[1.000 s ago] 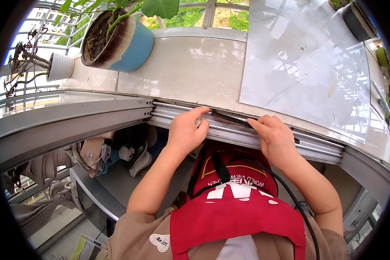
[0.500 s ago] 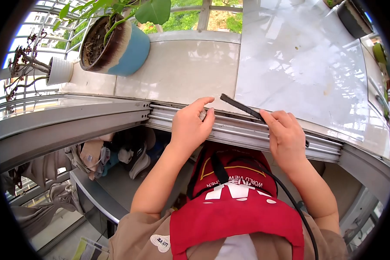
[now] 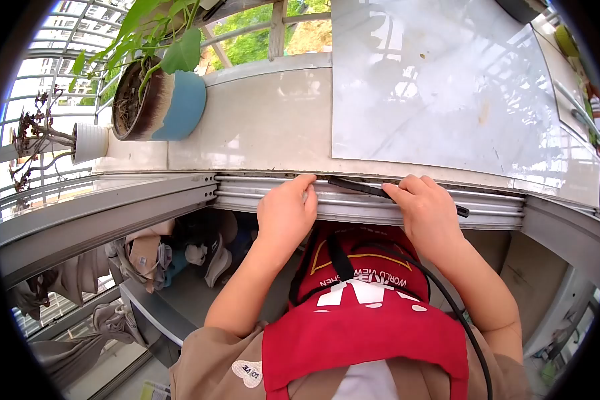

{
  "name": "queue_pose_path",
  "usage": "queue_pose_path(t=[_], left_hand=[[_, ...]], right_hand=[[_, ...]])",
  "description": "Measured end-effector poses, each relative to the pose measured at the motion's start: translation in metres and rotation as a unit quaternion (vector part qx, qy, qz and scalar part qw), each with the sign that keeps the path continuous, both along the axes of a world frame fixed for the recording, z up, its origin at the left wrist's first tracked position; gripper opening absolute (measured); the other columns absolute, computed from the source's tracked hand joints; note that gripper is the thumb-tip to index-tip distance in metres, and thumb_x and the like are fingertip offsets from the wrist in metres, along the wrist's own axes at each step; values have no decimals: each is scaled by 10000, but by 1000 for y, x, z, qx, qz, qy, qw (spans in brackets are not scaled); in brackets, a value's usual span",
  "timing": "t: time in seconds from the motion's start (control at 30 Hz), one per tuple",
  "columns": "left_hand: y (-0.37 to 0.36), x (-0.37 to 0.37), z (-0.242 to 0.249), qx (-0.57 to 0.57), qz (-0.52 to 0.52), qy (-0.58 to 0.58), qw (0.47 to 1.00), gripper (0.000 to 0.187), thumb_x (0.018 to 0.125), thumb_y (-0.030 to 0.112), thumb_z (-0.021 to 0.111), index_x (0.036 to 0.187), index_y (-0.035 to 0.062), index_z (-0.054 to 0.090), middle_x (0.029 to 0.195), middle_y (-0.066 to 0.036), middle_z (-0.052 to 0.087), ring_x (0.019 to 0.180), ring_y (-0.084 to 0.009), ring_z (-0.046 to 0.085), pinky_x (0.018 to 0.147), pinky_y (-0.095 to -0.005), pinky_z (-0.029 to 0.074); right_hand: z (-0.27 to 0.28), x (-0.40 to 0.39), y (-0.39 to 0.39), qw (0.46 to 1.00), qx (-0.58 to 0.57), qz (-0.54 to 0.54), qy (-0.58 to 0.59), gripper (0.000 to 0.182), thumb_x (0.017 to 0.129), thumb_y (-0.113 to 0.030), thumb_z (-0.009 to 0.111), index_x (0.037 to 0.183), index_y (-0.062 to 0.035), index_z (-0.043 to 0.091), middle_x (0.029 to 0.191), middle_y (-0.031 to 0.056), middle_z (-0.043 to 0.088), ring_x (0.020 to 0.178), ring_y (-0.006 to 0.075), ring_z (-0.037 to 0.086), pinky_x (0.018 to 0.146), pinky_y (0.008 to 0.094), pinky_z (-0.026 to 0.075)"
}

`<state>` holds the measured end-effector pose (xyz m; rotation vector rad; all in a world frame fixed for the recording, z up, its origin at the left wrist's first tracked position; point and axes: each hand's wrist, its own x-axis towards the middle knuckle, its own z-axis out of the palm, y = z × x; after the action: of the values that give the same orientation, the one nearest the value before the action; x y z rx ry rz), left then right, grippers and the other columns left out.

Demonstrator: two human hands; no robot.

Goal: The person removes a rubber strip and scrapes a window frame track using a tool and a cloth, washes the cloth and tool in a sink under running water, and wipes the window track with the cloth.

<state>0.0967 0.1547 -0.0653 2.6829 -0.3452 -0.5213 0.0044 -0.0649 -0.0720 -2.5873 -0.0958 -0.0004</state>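
A metal window track [image 3: 367, 207] with several parallel rails runs across the view. My left hand [image 3: 285, 213] rests on the track with its fingers curled over the rails. My right hand [image 3: 425, 210] pinches a thin black strip [image 3: 353, 186] that lies along the far rail, its other end sticking out to the right of the hand. I cannot tell what sort of tool the strip is.
Beyond the track lies a pale stone ledge [image 3: 260, 127] with a large glossy slab [image 3: 433, 87]. A blue plant pot [image 3: 160, 107] and a small white pot [image 3: 90, 142] stand at the far left. A sliding window frame [image 3: 100, 207] sits left.
The black strip, lifted off the track half a second ago, is now laid down flat along the far rail. The view has tilted up a little.
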Motion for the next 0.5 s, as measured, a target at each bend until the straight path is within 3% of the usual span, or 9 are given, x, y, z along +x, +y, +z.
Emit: queue_pose_path(t=[0.13, 0.23, 0.3, 0.43, 0.5], left_hand=[[-3, 0, 1, 6, 2, 13, 1000, 280, 870, 185, 571, 1074, 40, 697, 948, -201, 688, 872, -373, 660, 778, -421, 520], [3, -4, -8, -2, -5, -23, 1000, 298, 870, 183, 578, 1102, 28, 683, 871, -207, 692, 776, -330, 687, 728, -394, 528], [4, -6, -12, -66, 88, 58, 992, 302, 853, 191, 578, 1100, 54, 685, 830, -220, 676, 772, -381, 663, 729, -454, 523], [6, -6, -13, -70, 100, 74, 990, 320, 855, 194, 580, 1116, 35, 675, 829, -226, 676, 772, -373, 668, 734, -425, 524], [14, -6, -23, -146, 107, 93, 979, 328, 873, 148, 591, 1146, -27, 643, 776, -179, 680, 594, -196, 650, 629, -305, 502]], right_hand=[[-2, 18, -2, 999, 16, 42, 23, 372, 717, 63, 564, 1049, -54, 684, 857, 74, 601, 831, 270, 577, 690, 378, 481], [-7, 22, 1, 997, 45, 50, 36, 351, 746, 43, 554, 1054, -57, 688, 861, 78, 606, 844, 283, 590, 705, 392, 491], [-8, 22, 3, 996, 61, 49, 52, 340, 761, 33, 548, 1054, -61, 691, 862, 80, 609, 851, 290, 596, 713, 400, 496], [-8, 21, 8, 993, 99, 21, 67, 262, 830, -9, 558, 1051, -58, 691, 868, 100, 613, 857, 313, 599, 729, 406, 499], [-9, 20, 8, 990, 119, 13, 78, 229, 856, -25, 569, 1052, -47, 685, 875, 115, 616, 849, 327, 594, 733, 405, 492]])
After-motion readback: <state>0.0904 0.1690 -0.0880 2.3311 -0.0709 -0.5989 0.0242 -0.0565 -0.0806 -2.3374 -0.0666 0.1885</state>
